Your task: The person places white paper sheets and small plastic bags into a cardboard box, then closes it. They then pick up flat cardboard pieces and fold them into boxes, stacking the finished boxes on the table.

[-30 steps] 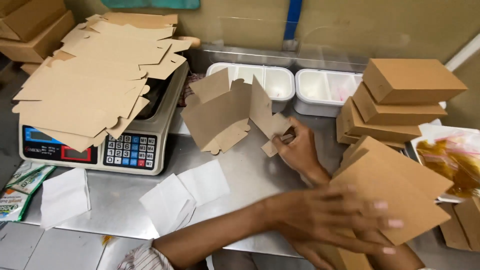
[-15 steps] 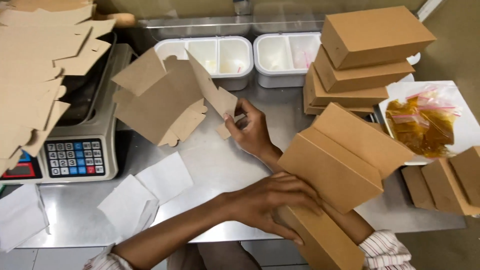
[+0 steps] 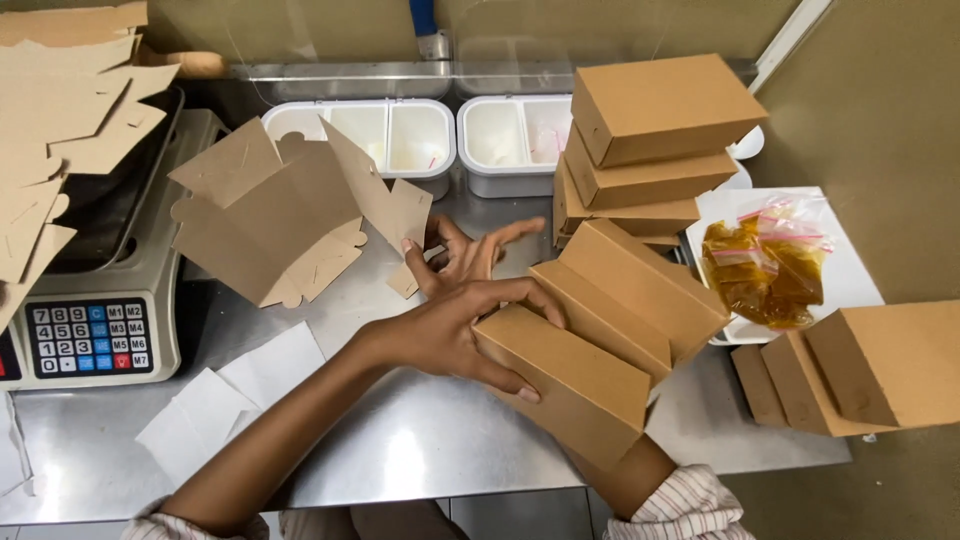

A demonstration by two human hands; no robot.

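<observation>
Here the left hand (image 3: pixel 450 335) is gripping the near end of three closed brown boxes (image 3: pixel 610 330) leaning in a row on the steel counter (image 3: pixel 420 450). The right hand (image 3: pixel 465 255) is pinching a flap of the half-folded box (image 3: pixel 290 215) just behind, beside the scale (image 3: pixel 90 330).

Scale (image 3: pixel 95 330) at left, 2 tubs (image 3: pixel 450 140) behind, stacked boxes (image 3: pixel 650 150) right, unfolded carton (image 3: pixel 280 220) between.
</observation>
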